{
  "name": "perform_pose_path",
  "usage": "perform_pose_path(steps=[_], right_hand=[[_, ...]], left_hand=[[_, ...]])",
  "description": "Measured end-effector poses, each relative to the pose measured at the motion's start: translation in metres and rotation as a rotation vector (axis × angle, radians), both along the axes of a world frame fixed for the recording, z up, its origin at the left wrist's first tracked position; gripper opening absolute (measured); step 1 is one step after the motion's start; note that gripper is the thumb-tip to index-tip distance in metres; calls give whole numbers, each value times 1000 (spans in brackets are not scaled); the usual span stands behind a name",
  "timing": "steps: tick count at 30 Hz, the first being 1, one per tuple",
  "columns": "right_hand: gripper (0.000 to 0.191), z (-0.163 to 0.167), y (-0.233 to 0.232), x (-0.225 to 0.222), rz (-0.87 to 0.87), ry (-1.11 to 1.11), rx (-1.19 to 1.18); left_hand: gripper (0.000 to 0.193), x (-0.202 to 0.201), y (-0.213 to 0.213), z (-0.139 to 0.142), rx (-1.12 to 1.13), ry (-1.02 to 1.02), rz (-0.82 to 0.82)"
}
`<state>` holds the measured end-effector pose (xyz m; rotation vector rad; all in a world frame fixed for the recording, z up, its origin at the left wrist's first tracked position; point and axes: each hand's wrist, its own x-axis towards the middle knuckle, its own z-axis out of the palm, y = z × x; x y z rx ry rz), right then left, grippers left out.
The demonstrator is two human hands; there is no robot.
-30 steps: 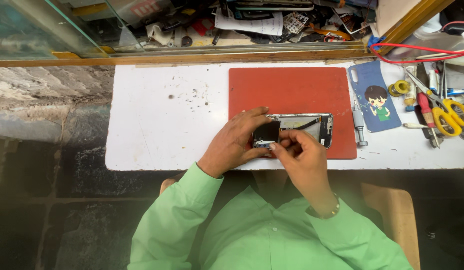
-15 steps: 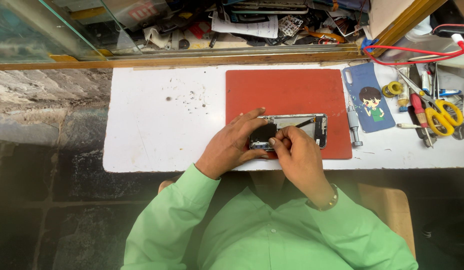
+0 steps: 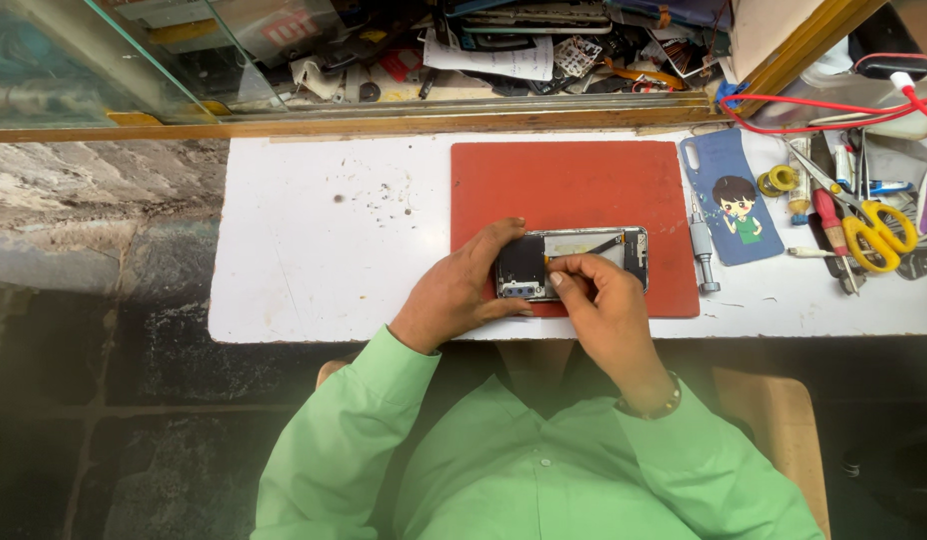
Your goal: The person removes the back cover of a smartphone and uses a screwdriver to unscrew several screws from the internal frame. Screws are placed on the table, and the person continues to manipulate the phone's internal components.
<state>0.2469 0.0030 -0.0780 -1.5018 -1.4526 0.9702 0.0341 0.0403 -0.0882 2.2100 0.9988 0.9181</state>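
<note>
1. An opened phone [image 3: 574,262] lies flat on a red mat [image 3: 574,185], near the mat's front edge, its long side running left to right.
2. The left hand [image 3: 462,290] cups the phone's left end, thumb under the near edge and fingers curled over the far edge, so it grips the phone.
3. The right hand [image 3: 602,305] rests on the phone's middle, fingertips pinched together on something inside it (too small to make out).
4. The mat sits on a white table [image 3: 314,240], which is speckled with small dark bits to the left of the mat.
5. Just right of the mat lies a short metal tool [image 3: 703,250], and beside it a blue phone cover [image 3: 732,195] with a cartoon figure.
6. Farther right are yellow-handled scissors [image 3: 879,228] and a red-handled screwdriver [image 3: 830,222], well apart from both hands.
7. Both sleeves [image 3: 354,440] are light green.
</note>
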Motion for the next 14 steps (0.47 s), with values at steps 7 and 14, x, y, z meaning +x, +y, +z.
perform_pose_path(steps=[7,14], right_hand=[[18,2,0,8,-27,163,-113],[17,4,-6,10,-41,185,-97]], left_hand=[[89,0,2,-1,0,5,1],[87,0,1,0,3,8,-5]])
